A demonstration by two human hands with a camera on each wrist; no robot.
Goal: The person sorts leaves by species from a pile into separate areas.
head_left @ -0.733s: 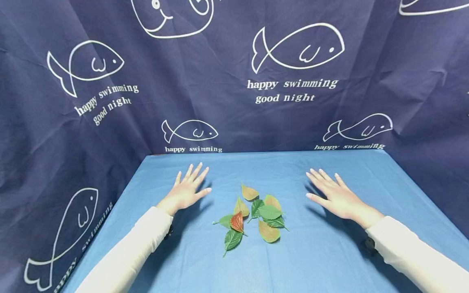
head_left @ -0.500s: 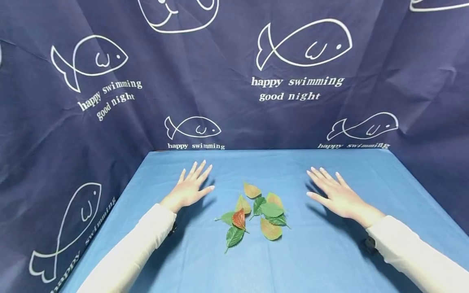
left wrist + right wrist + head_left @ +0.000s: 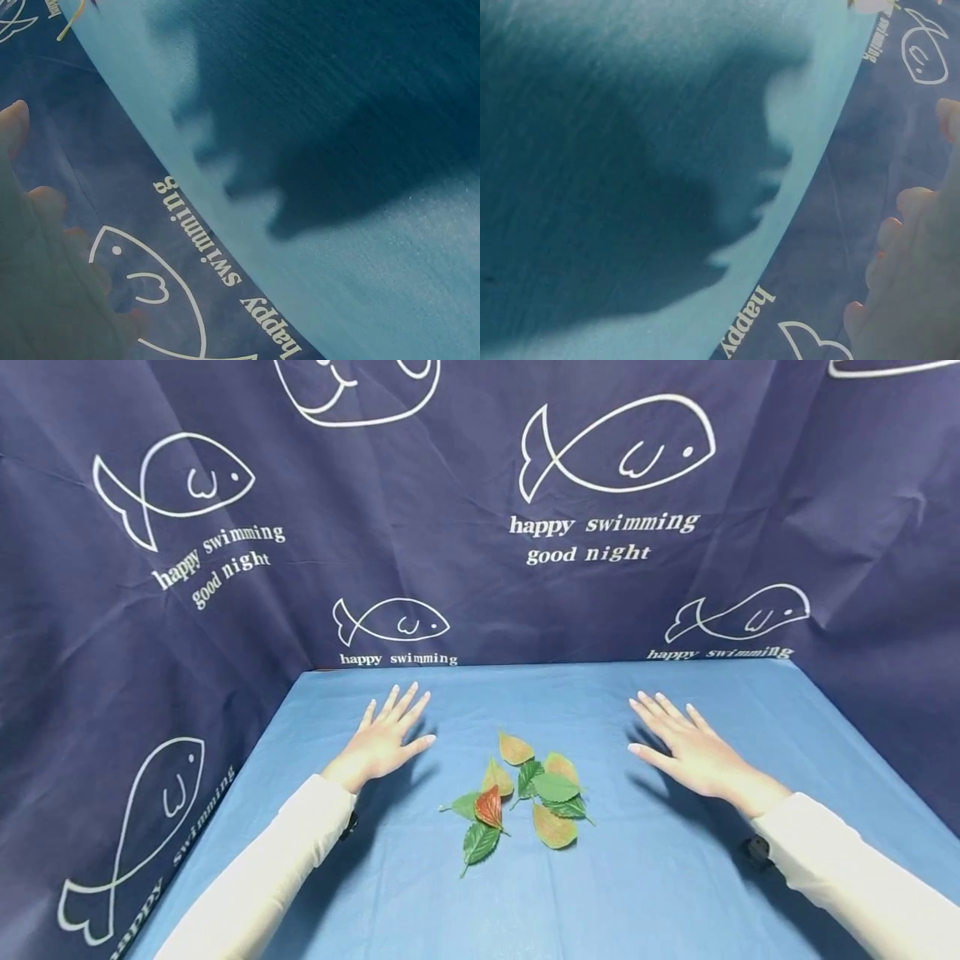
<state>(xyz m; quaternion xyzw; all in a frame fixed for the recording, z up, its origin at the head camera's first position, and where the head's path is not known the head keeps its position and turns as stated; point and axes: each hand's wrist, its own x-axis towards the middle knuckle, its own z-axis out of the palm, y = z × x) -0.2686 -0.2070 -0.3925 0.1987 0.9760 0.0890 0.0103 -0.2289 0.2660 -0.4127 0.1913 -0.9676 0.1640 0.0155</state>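
Note:
Several loose leaves lie in a cluster on the blue cloth, in the middle of the head view. Among them are a red leaf [image 3: 489, 808], a dark green leaf [image 3: 480, 843] in front, a plain green leaf [image 3: 555, 787] and a yellowish leaf [image 3: 515, 749] at the back. Left of the cluster, my left hand [image 3: 381, 739] hovers palm down with fingers spread, holding nothing. My right hand [image 3: 693, 752] hovers on the other side, its fingers straight and its thumb toward the leaves. Neither hand touches a leaf. Both wrist views show fingers at the edge and hand shadows.
A blue cloth [image 3: 420, 893] covers the table. Dark blue curtains [image 3: 480, 468] with white fish drawings and lettering stand behind it and along both sides.
The head view has shifted slightly. Both hands stay spread on either side of the leaves, and the leaves keep their arrangement.

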